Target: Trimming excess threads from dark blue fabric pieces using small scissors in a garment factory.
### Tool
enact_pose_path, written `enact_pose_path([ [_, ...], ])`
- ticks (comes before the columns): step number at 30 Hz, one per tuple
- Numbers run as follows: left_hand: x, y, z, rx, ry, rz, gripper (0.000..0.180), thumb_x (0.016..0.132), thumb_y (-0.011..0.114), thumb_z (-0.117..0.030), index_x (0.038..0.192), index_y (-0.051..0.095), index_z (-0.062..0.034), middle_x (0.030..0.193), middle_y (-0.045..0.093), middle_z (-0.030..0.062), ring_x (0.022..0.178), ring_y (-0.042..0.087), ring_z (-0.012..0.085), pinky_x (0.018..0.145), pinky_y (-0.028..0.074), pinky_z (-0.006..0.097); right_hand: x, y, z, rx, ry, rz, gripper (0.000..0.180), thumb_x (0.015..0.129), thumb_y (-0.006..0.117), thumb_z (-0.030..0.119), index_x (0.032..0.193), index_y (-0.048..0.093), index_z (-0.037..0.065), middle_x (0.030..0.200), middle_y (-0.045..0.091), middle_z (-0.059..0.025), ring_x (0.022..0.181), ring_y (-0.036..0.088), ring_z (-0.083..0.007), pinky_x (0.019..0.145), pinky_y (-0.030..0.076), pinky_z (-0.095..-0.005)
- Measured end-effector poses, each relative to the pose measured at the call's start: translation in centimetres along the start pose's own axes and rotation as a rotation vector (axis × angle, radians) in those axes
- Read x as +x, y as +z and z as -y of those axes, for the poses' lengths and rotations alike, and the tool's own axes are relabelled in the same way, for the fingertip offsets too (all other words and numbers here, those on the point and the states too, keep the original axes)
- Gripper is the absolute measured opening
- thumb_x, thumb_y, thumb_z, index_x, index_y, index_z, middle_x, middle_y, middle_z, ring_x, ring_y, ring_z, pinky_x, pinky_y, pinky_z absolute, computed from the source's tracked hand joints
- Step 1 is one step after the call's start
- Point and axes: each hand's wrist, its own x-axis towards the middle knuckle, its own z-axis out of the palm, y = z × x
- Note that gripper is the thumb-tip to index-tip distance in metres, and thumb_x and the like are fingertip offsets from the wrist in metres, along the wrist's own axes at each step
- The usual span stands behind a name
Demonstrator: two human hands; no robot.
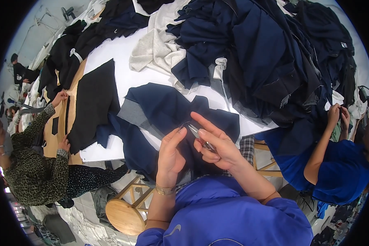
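Observation:
Over my lap and the table's front edge lies a piece of navy cloth with a grey reverse side. In front of it my left hand is closed, thumb and fingers pinching a thin dark piece. Whether that is thread or a cloth edge I cannot tell. My right hand grips small metal thread snips, with a bit of red at their handle. Its index finger stretches out past the blades. The snips' tips point at the pinched piece, very close to my left fingertips.
A large navy fabric heap covers the table's far right, beside pale grey cloth. Black cloth lies to the left. One person works at left, another in blue at right. A wooden stool stands by my left arm.

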Motion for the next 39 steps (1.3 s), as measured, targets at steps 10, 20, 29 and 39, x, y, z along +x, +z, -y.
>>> enact_pose_path([
  [10, -0.02, -0.06, 0.08, 0.013, 0.011, 0.007, 0.018, 0.089, 0.056, -0.010, 0.102, 0.064, -0.0011, 0.096, 0.065, 0.0057, 0.087, 0.059, 0.0121, 0.079, 0.044, 0.024, 0.10, 0.06, 0.14, 0.035, 0.019, 0.002, 0.047, 0.097, 0.043, 0.015, 0.141, 0.030, 0.021, 0.072, 0.056, -0.0057, 0.035, 0.027, -0.0016, 0.032, 0.021, -0.0164],
  [20, -0.10, -0.09, 0.25, 0.043, 0.029, -0.004, 0.014, 0.087, 0.059, -0.009, 0.097, 0.066, -0.0030, 0.092, 0.066, 0.0044, 0.082, 0.058, 0.0106, 0.076, 0.044, 0.023, 0.24, 0.12, 0.12, -0.016, -0.031, 0.001, 0.049, 0.095, 0.046, 0.015, 0.142, 0.030, 0.019, 0.071, 0.055, -0.0044, 0.036, 0.027, -0.0012, 0.033, 0.020, -0.0165],
  [29, -0.07, -0.03, 0.36, 0.008, 0.019, -0.003, 0.015, 0.086, 0.060, -0.006, 0.099, 0.066, -0.0021, 0.093, 0.067, 0.0056, 0.084, 0.060, 0.0111, 0.077, 0.044, 0.023, 0.34, 0.04, 0.12, -0.060, -0.059, -0.020, 0.050, 0.095, 0.048, 0.015, 0.142, 0.030, 0.017, 0.070, 0.055, -0.0032, 0.036, 0.028, -0.0008, 0.033, 0.020, -0.0166],
  [39, -0.11, 0.23, 0.44, 0.186, 0.177, -0.051, 0.017, 0.086, 0.058, -0.004, 0.101, 0.065, -0.0005, 0.094, 0.067, 0.0072, 0.085, 0.060, 0.0095, 0.079, 0.045, 0.021, 0.05, 0.28, 0.41, 0.009, -0.001, 0.008, 0.047, 0.096, 0.042, 0.013, 0.141, 0.030, 0.016, 0.073, 0.056, -0.0075, 0.037, 0.028, -0.0023, 0.034, 0.023, -0.0152],
])
